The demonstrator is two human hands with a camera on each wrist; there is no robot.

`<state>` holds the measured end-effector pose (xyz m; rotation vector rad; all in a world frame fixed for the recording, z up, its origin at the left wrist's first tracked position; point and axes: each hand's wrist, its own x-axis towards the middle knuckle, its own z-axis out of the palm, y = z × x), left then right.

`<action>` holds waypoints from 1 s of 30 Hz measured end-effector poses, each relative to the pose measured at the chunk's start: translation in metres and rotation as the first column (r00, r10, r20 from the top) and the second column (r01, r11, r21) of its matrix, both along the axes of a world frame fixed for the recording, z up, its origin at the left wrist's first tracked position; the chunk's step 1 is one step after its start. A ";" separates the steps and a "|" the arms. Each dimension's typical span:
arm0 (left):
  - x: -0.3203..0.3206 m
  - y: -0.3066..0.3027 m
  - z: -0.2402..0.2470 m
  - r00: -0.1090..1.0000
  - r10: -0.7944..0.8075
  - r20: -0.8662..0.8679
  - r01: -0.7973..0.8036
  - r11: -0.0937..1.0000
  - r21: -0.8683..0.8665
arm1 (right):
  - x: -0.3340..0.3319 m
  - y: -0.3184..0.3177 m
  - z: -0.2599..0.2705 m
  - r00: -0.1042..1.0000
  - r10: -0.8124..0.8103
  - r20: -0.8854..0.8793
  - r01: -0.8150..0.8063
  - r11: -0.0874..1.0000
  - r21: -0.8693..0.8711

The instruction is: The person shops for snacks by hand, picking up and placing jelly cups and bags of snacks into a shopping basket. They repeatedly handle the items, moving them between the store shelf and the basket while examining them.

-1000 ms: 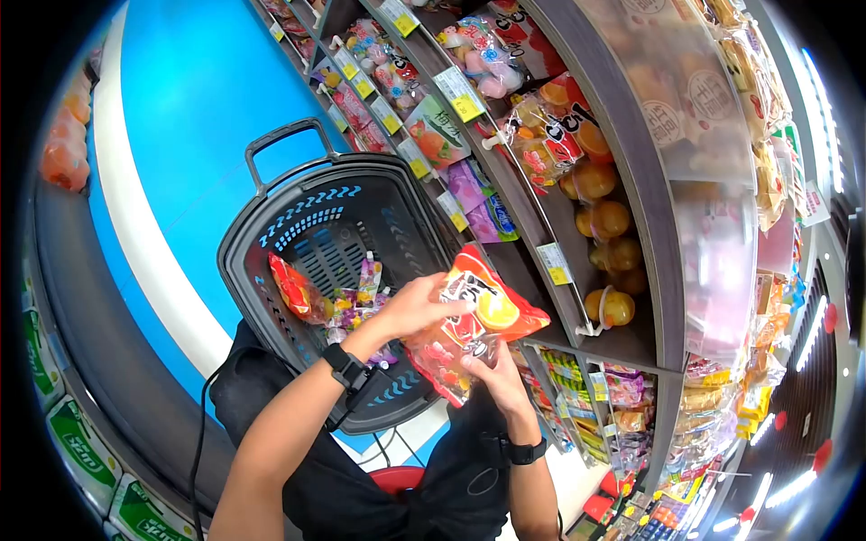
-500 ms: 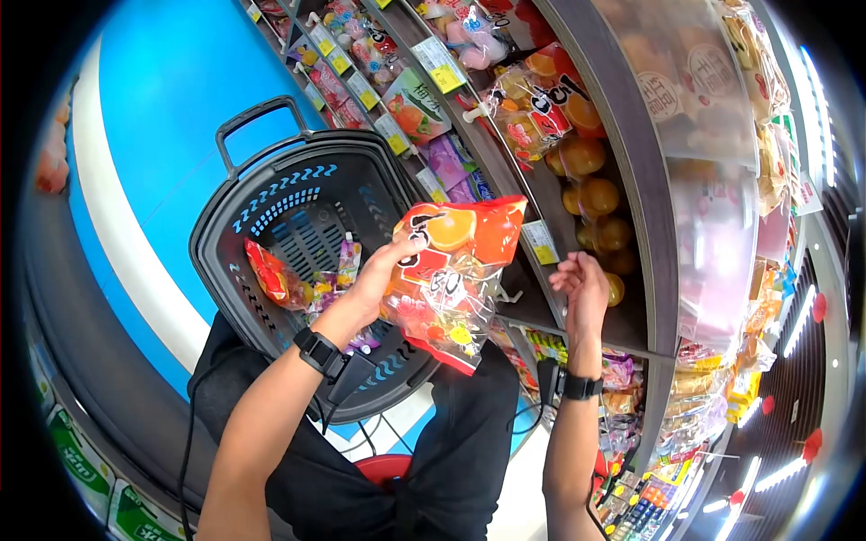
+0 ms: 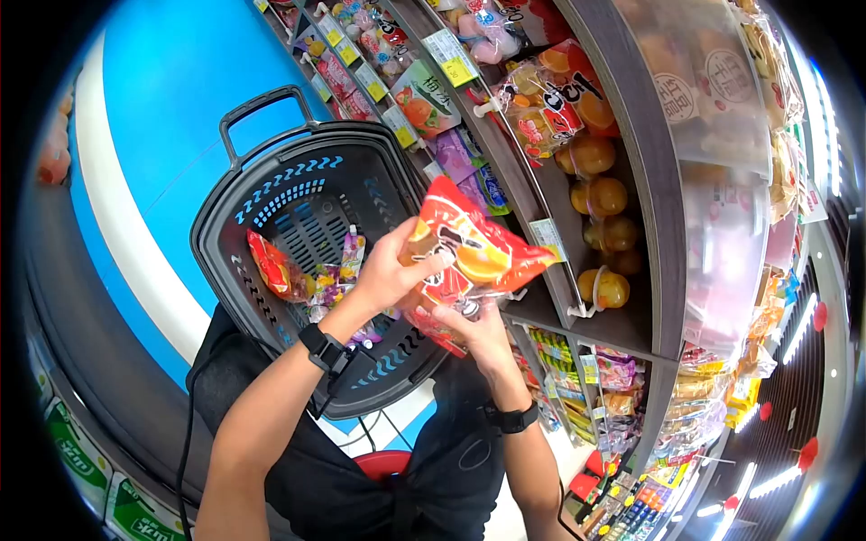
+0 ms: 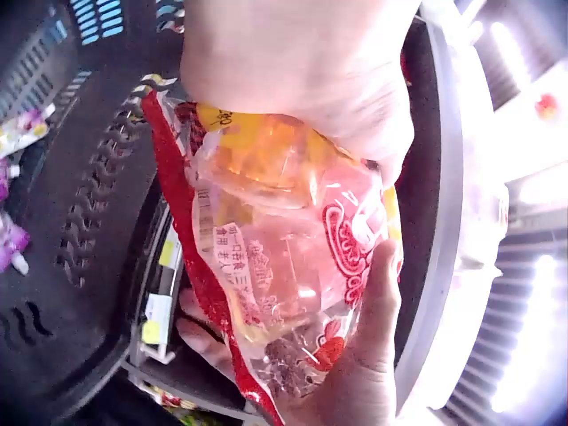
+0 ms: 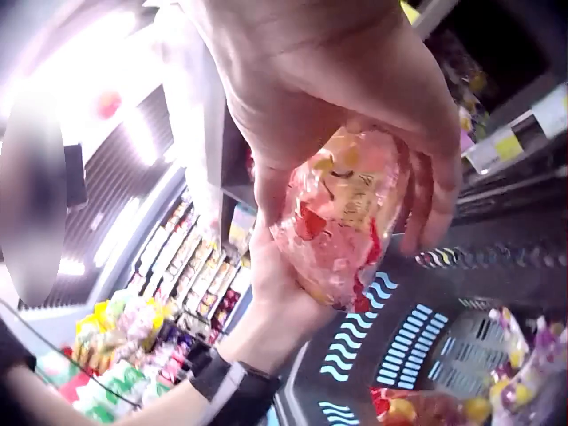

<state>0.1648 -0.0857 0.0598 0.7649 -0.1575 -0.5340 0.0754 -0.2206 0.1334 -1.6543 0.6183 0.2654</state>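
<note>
Red-orange crinkly plastic snack bag (image 3: 469,257) is held over the right rim of the dark grey plastic shopping basket (image 3: 216,225). Left hand (image 3: 388,275) grips its side and right hand (image 3: 474,335) cups underneath, both grips clamped on it. Likely soft, slick, lumpy: support the base.

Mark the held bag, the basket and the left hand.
held bag (image 3: 474,252), head view, orange print on its front.
basket (image 3: 289,180), head view, far inner wall.
left hand (image 3: 383,275), head view, back of the hand.
</note>
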 end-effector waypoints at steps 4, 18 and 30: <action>-0.001 0.003 0.001 0.984 -0.172 0.034 0.173 0.985 -0.020 | -0.016 -0.015 -0.004 0.975 -0.204 0.089 0.189 0.969 0.159; 0.007 -0.003 -0.017 0.909 -0.410 0.077 0.398 0.908 0.133 | 0.024 -0.112 0.040 0.766 -0.410 0.494 0.405 0.906 0.124; -0.007 -0.009 -0.017 0.836 -0.548 0.032 0.539 0.831 0.140 | 0.057 -0.107 0.019 0.808 -0.460 0.369 0.335 0.872 0.357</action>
